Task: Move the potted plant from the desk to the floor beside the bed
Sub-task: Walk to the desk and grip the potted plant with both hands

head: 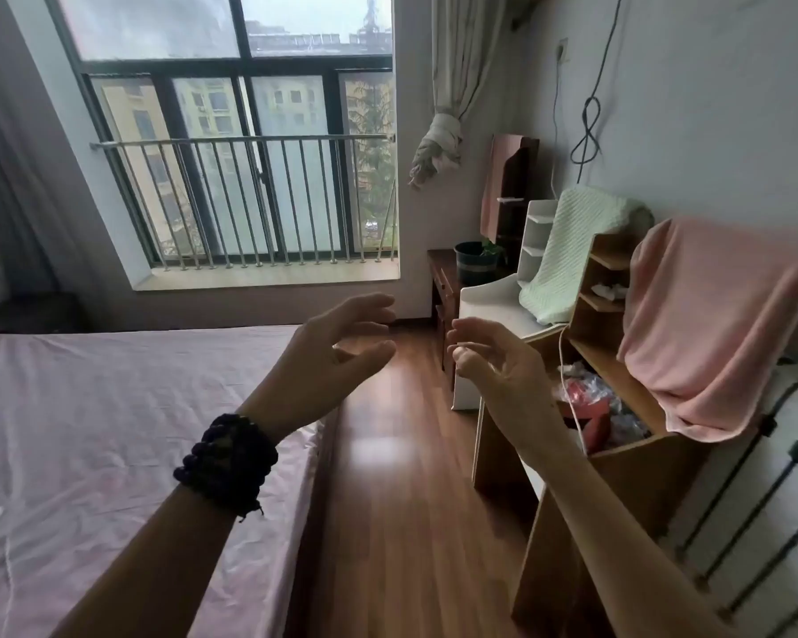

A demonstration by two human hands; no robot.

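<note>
Left hand point(342, 343) and right hand point(494, 356) spread, empty (raised midair), potted plant point(477, 262) on far desk point(441, 269)

The dark wooden table point(441, 262) stands at the far right, below the window, and carries the potted plant point(476, 261) in a dark round pot near its front edge. The bed point(111, 430) fills the left, covered by 1 wrinkled pink sheet point(144, 370). Between them runs the bare wooden floor point(401, 453), glossy with a light patch.
</note>
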